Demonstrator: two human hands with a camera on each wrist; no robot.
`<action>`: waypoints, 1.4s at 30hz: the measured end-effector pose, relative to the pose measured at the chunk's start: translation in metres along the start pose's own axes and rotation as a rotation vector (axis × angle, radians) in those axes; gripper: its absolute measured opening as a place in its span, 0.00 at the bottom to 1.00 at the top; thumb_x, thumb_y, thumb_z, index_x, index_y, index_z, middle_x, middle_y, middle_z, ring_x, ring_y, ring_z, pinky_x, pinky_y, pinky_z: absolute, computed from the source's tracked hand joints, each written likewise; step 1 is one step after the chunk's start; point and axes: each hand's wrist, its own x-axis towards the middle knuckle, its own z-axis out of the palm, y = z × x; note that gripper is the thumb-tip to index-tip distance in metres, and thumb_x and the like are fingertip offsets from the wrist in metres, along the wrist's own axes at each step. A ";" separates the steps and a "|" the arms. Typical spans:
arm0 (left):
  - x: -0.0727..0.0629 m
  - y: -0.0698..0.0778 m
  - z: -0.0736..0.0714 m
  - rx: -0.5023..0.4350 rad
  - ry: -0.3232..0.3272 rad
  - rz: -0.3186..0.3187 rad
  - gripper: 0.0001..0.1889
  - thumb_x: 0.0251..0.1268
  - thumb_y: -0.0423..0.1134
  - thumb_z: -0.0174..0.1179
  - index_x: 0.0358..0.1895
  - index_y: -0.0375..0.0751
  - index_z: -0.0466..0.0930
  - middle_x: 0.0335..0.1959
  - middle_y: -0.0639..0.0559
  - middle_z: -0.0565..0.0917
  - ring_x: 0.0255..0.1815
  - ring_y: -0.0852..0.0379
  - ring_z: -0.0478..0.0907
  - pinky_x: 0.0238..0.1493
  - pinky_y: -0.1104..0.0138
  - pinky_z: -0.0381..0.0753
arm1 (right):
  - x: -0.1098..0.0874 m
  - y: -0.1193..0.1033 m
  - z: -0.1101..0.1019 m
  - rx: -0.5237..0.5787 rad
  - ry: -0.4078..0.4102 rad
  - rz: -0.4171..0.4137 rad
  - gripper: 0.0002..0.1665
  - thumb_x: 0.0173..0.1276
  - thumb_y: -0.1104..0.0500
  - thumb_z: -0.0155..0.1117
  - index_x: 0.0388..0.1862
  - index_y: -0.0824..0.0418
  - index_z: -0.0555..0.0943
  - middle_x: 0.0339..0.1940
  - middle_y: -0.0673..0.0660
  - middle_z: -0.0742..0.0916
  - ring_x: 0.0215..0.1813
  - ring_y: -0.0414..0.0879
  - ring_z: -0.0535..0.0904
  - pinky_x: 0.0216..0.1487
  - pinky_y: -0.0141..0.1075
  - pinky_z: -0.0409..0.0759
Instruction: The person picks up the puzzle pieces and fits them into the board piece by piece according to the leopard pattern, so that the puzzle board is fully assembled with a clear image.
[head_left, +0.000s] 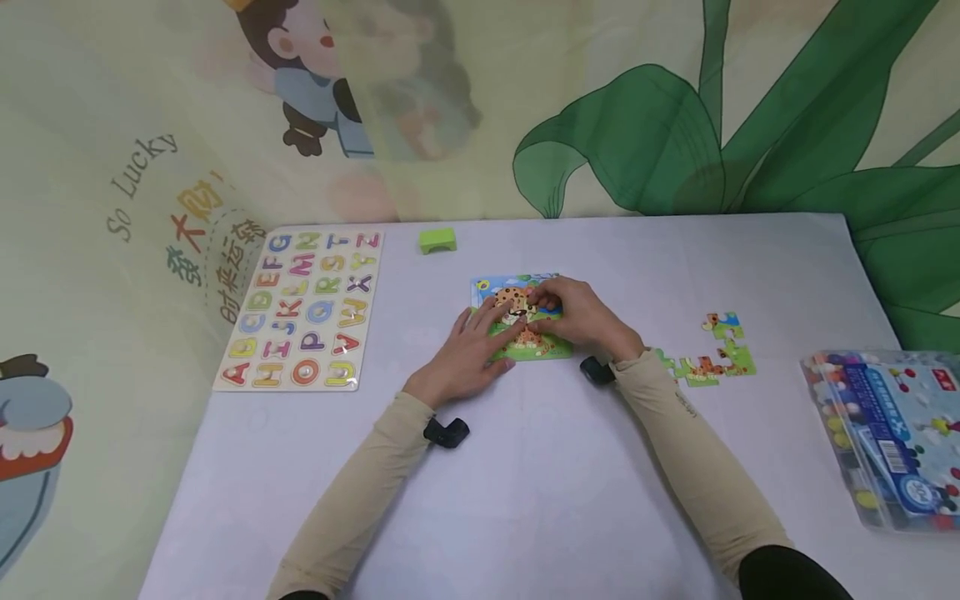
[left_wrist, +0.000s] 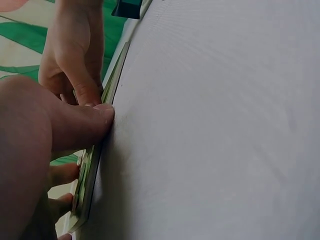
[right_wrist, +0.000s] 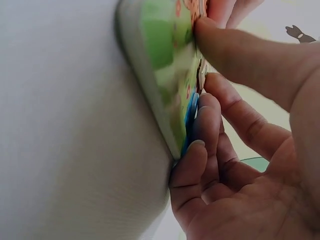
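Note:
A leopard jigsaw puzzle [head_left: 555, 350] lies on the white table, with a blue and green scene around the spotted animal. The left hand [head_left: 474, 348] rests on its left part with fingers spread and nearly straight. In the left wrist view, the left thumb [left_wrist: 85, 122] touches the board's near edge. The right hand [head_left: 581, 317] is bent over the right part, pinching a puzzle piece between thumb and fingers. Its right thumb [right_wrist: 235, 47] touches the puzzle's face in the right wrist view. Fingers partly hide the held piece.
Several joined puzzle pieces [head_left: 738, 360] lie right of the right forearm, which partly covers them. An alphabet board [head_left: 328, 329] is on the left, and a green block [head_left: 437, 241] sits near the back edge. A clear plastic box [head_left: 885, 442] of colourful beads stands at the right.

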 end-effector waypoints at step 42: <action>-0.001 0.003 -0.002 0.057 -0.008 -0.040 0.34 0.84 0.50 0.54 0.86 0.53 0.57 0.90 0.52 0.49 0.91 0.46 0.37 0.88 0.45 0.41 | -0.028 0.028 -0.033 0.014 0.107 0.013 0.23 0.68 0.63 0.77 0.61 0.63 0.85 0.51 0.63 0.87 0.49 0.56 0.83 0.52 0.47 0.80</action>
